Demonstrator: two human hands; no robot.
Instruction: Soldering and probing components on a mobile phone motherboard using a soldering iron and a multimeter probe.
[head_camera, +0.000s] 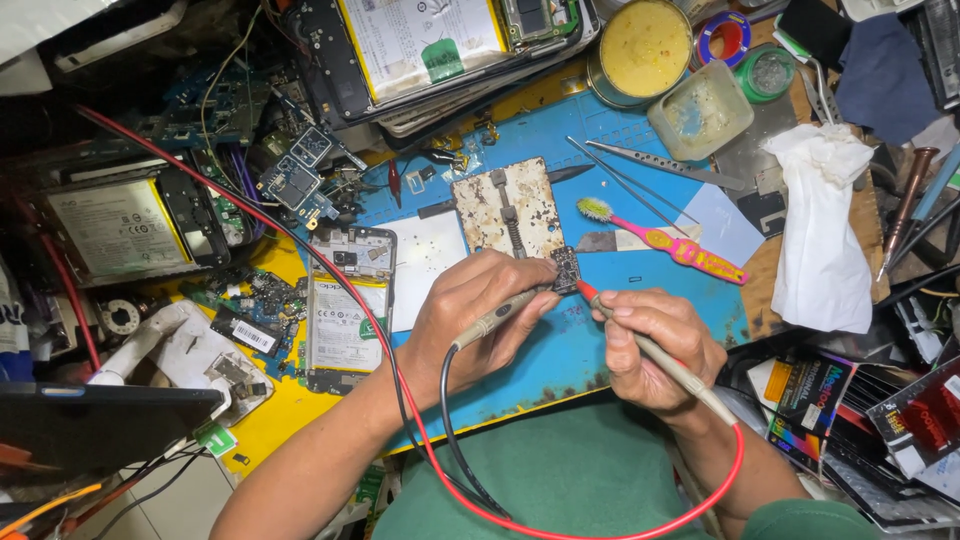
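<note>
My left hand (480, 310) grips the black probe (500, 318), my right hand (655, 345) the red probe (650, 350), both tips on the small circuit board (566, 268) (on the blue mat (560, 350)). I fear a slip could bridge contacts.

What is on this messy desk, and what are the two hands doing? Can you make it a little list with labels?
Place: cluttered phone-repair bench with a blue work mat
Left hand: holds a probe with a black wire, tip at a small circuit board
Right hand: holds a probe with a red wire, tip beside the same board
Near the board: metal board holder, pink toothbrush, tweezers
Left of the hands: opened phone showing its battery
Top of bench: round tin of yellow paste
Right side: white cloth
</note>
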